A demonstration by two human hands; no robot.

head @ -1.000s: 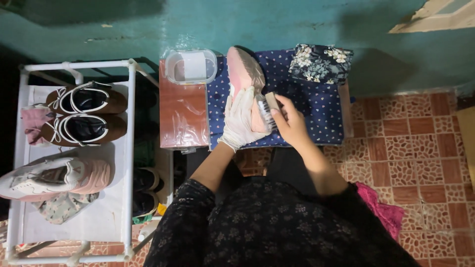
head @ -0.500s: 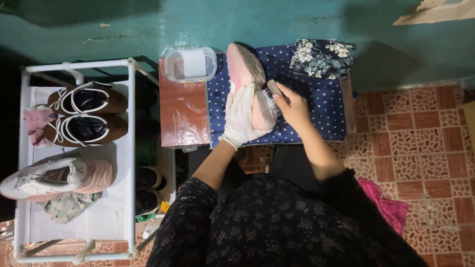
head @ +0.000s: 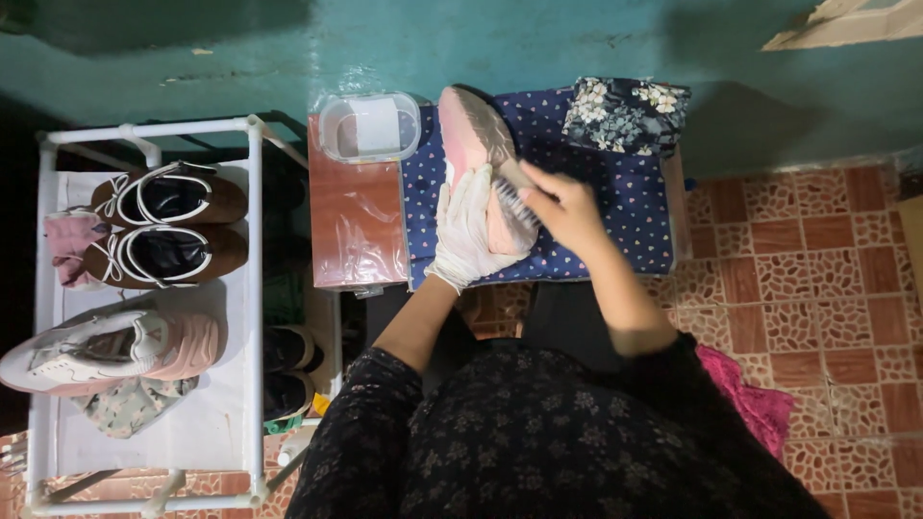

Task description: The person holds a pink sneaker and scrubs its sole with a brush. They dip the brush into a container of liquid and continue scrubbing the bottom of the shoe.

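The left hand in a white glove (head: 469,229) is closed around the side of the pink fabric sneaker (head: 478,163), and the bare right hand (head: 565,207) is closed on a small brush with pale bristles (head: 512,204); to brush well, I think the gloved hand must keep the shoe firm and the strokes stay short. The sneaker lies on the dark blue dotted cloth (head: 630,192), from between the hands toward 12 o'clock; at 10 o'clock is a clear plastic box (head: 370,126); at 9 o'clock, a white shoe rack (head: 252,288).
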